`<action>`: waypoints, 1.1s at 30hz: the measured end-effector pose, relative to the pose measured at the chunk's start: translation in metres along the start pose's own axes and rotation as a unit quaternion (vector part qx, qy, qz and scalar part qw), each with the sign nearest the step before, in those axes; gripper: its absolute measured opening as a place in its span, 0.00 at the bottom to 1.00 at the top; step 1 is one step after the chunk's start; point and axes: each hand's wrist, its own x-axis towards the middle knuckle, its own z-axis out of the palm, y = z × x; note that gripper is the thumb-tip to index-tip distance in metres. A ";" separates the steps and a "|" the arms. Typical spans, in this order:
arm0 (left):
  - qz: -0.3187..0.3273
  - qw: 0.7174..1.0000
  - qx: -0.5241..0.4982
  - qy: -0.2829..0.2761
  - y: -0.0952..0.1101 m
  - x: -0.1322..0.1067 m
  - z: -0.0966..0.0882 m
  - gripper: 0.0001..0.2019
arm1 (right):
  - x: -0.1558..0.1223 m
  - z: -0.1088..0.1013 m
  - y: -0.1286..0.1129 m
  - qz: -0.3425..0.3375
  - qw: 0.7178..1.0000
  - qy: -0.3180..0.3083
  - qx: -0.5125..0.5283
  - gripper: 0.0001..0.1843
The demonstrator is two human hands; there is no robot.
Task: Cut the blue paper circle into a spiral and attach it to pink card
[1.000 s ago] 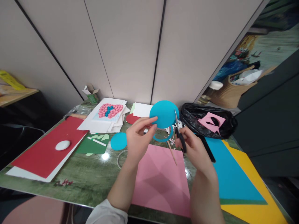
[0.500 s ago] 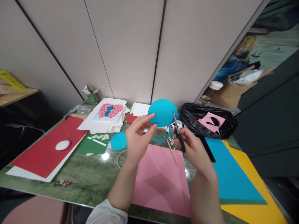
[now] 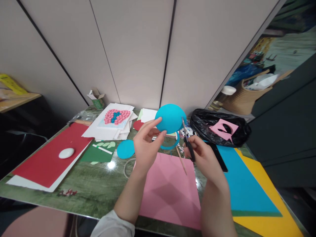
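My left hand (image 3: 145,148) pinches a round blue paper disc (image 3: 170,118) by its left edge and holds it up above the table. A thin curled strip of blue trimming (image 3: 172,144) hangs from the disc's lower edge. My right hand (image 3: 201,154) grips black-handled scissors (image 3: 186,138), whose blades point up at the disc's right edge. Below both hands lies a pink paper sheet (image 3: 170,191). A second, smaller blue disc (image 3: 125,148) rests on the table left of my left hand.
A red sheet (image 3: 46,158) with a white oval object (image 3: 66,153) lies at left, a green sheet (image 3: 97,153) beside it. White papers with a pink-and-blue dotted piece (image 3: 116,118) sit at the back. A black bag (image 3: 219,130) and blue (image 3: 244,187) and yellow (image 3: 271,214) sheets are at right. A wooden stick (image 3: 181,160) lies on the pink sheet.
The blue disc has shifted slightly left and up in my left hand, and the scissors have followed along its right edge. The hanging strip has moved with it.
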 end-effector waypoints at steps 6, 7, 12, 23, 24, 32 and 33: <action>-0.026 0.999 -0.007 -0.041 0.003 -0.002 -0.001 0.19 | 0.000 0.000 -0.004 0.004 1.000 0.018 0.004 0.06; -0.030 0.998 -0.006 -0.048 0.004 -0.002 -0.001 0.19 | 0.000 0.000 -0.003 0.001 1.000 0.019 0.003 0.07; -0.035 0.997 -0.001 -0.064 0.005 -0.002 -0.002 0.19 | 0.001 -0.001 -0.001 -0.015 0.999 0.028 -0.006 0.08; -0.048 0.998 0.015 -0.048 0.006 -0.002 -0.002 0.14 | 0.000 0.000 0.001 -0.010 0.999 0.025 -0.019 0.08; -0.051 0.997 0.020 -0.048 0.006 -0.002 -0.002 0.13 | 0.000 -0.001 0.002 -0.007 0.999 0.026 -0.020 0.08; -0.040 0.998 0.035 -0.027 0.007 -0.002 -0.002 0.08 | 0.001 -0.002 0.001 -0.010 0.999 0.020 -0.024 0.06; -0.037 0.998 0.035 -0.025 0.007 -0.002 -0.002 0.08 | 0.001 -0.002 0.001 -0.009 1.000 0.019 -0.023 0.05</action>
